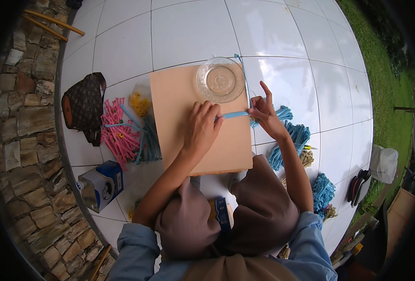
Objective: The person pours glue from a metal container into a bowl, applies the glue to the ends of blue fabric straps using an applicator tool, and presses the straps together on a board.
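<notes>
A tan board [179, 93] lies on the white tiled floor in front of my knees. My left hand [202, 129] rests on the board and pinches one end of a light blue strip [234, 114]. My right hand [263, 112], at the board's right edge, grips the same strip farther along, index finger raised. The strip is stretched flat between the two hands, and its thin tail runs up past a clear glass dish [220, 79] on the board's far right corner.
Pink sticks [116, 133] and blue ones [147, 140] lie left of the board beside a bag of yellow bits [139, 103]. More blue bundles [297, 136] lie on the right. A dark patterned bag [83, 105], a blue-and-white carton [102, 182] and a stone wall [22, 140] are at left.
</notes>
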Demonstrator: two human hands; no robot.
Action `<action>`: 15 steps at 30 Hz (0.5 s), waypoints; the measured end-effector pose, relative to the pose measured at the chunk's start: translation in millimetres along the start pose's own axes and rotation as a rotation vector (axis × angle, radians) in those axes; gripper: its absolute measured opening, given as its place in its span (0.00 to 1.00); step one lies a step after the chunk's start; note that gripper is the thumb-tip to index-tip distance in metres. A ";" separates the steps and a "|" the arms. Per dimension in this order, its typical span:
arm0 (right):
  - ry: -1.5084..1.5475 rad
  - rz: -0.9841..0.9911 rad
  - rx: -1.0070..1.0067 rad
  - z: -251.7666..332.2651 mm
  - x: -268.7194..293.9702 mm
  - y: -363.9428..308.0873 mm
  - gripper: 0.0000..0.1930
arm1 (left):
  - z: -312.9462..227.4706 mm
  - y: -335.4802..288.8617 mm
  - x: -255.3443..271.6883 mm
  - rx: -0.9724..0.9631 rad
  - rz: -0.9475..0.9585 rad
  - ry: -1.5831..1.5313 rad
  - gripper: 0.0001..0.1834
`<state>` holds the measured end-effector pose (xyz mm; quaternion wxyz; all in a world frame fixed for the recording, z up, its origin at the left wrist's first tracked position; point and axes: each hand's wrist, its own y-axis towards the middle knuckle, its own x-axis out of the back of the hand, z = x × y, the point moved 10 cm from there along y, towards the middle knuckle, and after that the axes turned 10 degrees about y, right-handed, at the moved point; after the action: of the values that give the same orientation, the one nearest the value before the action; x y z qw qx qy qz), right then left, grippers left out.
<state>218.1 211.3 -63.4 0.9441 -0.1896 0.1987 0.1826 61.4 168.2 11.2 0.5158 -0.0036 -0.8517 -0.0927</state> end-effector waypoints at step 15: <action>-1.032 -0.002 0.560 50.2 -41.6 -24.7 0.22 | -11.9 -3.7 1.9 -0.056 -0.047 0.067 0.07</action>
<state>208.3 200.5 4.7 0.9329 0.1804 -0.2464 0.1908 70.6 162.4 17.6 0.5415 0.0052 -0.8308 -0.1284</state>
